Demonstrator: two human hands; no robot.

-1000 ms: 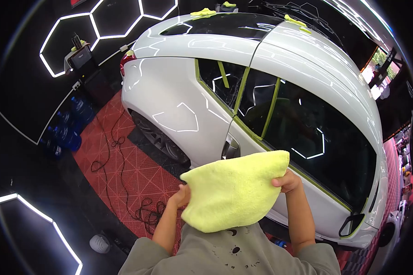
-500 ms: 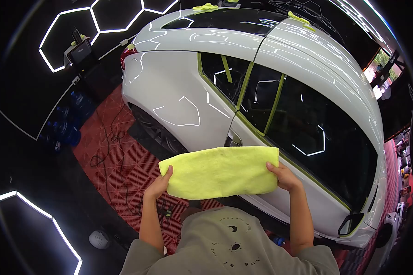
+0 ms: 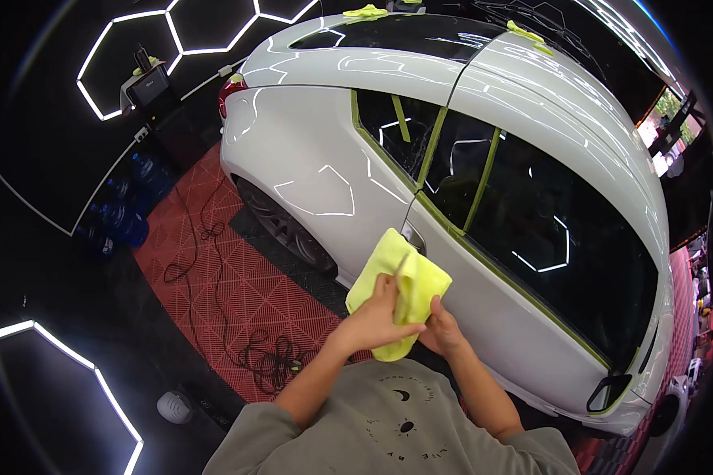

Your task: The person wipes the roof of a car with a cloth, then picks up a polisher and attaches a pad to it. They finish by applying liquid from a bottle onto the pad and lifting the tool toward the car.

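Note:
A yellow-green cloth [image 3: 376, 273], partly folded over, is held in front of my chest. My left hand [image 3: 378, 317] grips it from the left side, fingers bent into the fold. At its right lower edge is my right hand [image 3: 444, 326], thumb up against the cloth and fingers mostly hidden beneath. Beyond the cloth stands a white car [image 3: 293, 150], its side facing me. Green tape [image 3: 479, 178] lines the side windows. The cloth overlaps the view of the door handle [image 3: 412, 235]; whether they touch cannot be told.
Black cables [image 3: 265, 360] lie on the red floor tiles [image 3: 206, 277] at the left. Large blue bottles [image 3: 123, 222] stand by the dark wall. More yellow-green cloths [image 3: 524, 32] rest on the car's roof. The side mirror [image 3: 608, 393] sticks out at the lower right.
The cloth was stretched wide between both hands and is now folded smaller. My hands have come together, the left moving right and the right moving left. The view has shifted slightly.

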